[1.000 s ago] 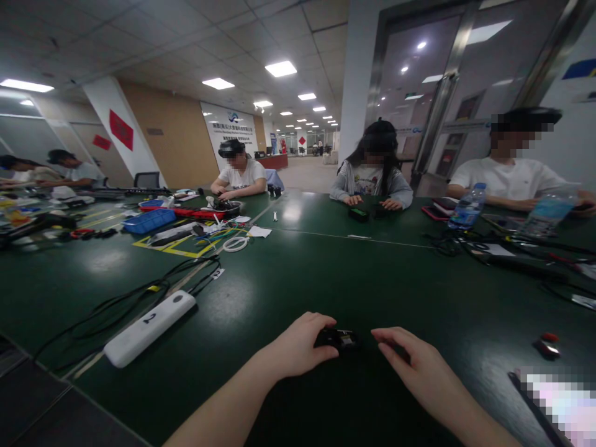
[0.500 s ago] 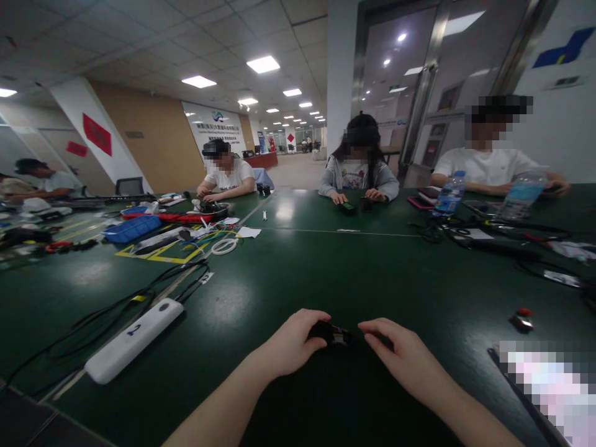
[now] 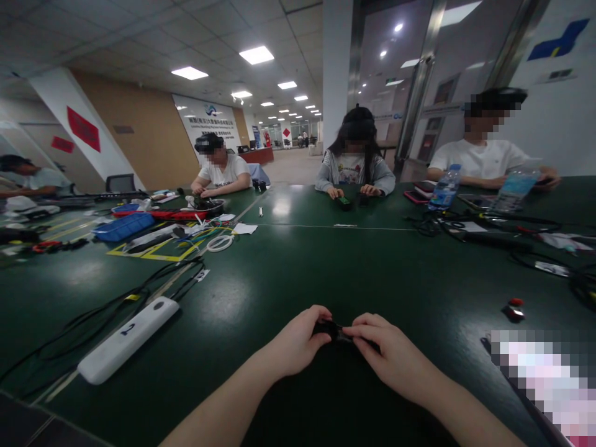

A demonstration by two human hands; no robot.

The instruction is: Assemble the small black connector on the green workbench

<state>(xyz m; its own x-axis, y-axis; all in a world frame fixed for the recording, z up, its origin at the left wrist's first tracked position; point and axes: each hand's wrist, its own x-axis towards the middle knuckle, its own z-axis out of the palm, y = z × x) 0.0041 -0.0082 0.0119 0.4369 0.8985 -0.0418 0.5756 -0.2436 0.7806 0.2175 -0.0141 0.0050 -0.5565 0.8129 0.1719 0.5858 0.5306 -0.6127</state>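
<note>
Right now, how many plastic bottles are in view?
2: a blue-capped bottle and, right of it, another bottle, both on the table near the rightmost person. More could be hidden.

I was in an office: beyond my left hand (image 3: pixel 294 343) stood a lettered wall sign (image 3: pixel 209 129) and a reception-like counter (image 3: pixel 259 156), with ceiling lights (image 3: pixel 257 55) overhead and a glass door (image 3: pixel 386 108) beyond my right hand (image 3: pixel 395 351).

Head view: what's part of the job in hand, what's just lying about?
Apparently in use:
- small black object
- left hand, gripping it
- right hand, fingertips at its right end

Apparently just lying about:
- white box marked 2
- blue tray
- coiled white cable
</note>
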